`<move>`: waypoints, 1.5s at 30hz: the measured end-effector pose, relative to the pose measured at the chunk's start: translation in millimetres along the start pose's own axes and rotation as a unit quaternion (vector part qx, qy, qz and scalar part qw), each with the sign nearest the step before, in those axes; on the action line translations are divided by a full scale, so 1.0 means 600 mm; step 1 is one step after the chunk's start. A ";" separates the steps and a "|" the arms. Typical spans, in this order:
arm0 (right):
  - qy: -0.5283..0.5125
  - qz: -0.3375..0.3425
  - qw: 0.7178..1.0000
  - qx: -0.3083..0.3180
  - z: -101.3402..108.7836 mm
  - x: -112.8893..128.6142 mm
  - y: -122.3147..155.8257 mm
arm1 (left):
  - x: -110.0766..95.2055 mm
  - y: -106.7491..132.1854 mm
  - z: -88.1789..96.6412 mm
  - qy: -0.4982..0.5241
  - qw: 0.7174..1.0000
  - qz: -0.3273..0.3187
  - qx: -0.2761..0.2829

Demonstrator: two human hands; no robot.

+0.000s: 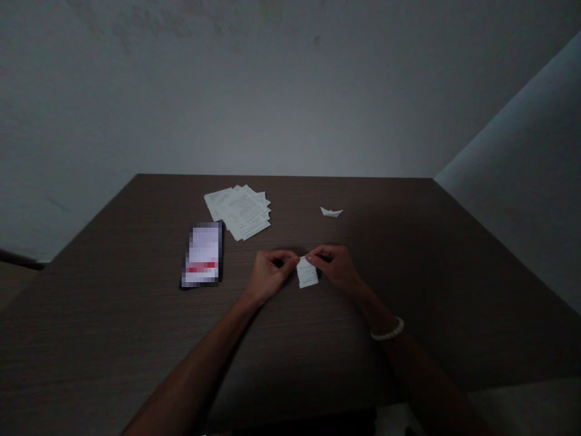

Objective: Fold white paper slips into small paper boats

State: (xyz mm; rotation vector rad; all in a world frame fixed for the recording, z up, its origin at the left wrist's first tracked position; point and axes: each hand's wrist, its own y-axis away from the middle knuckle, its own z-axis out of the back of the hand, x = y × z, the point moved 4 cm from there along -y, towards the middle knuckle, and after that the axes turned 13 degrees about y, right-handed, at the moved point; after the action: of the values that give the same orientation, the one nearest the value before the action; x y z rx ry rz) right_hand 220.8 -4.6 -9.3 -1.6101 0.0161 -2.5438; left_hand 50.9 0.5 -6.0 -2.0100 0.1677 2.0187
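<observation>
A small piece of white printed paper (308,275) hangs between my two hands, over the middle of the table. At its upper left corner, my left hand (271,272) pinches it between thumb and fingers. My right hand (334,266) grips the top edge on the other side, thumb facing me. Both sets of fingertips are close together and cover the paper's upper corners. Whether the paper is folded in layers I cannot tell. Beyond my right hand, a small folded paper boat (331,212) sits on the table, touched by neither hand.
Several printed sheets (240,209) lie fanned out at the back left. Nearer me is a tablet or phone (202,254) with a lit, pixelated screen. The dark wooden table (113,242) meets a pale wall (281,91) behind; another wall (521,151) stands at right.
</observation>
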 end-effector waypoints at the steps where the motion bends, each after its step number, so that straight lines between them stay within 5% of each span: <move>1: -0.002 -0.004 1.000 0.000 0.002 -0.001 0.000 | 0.000 0.000 0.000 0.003 1.000 0.001 0.000; 14: 0.040 0.008 0.999 0.019 0.005 -0.006 -0.002 | 0.007 -0.007 0.001 -0.008 1.000 0.016 0.018; 25: 0.267 0.047 0.962 0.019 0.004 0.004 0.000 | 0.008 -0.011 0.002 -0.213 0.976 0.017 0.043; 32: 0.320 0.045 0.946 -0.016 -0.002 0.003 -0.002 | -0.001 -0.013 -0.001 -0.335 0.942 0.008 0.024; 45: 0.352 0.084 0.931 -0.035 -0.003 0.009 0.000 | -0.002 -0.009 -0.003 -0.354 0.934 -0.054 -0.003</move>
State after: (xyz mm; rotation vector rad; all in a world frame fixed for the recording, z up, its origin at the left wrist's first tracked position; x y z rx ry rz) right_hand 217.0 -5.2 -5.4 -0.5928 0.3008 -2.8420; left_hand 54.2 5.2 -4.2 -1.1427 -0.1014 2.5079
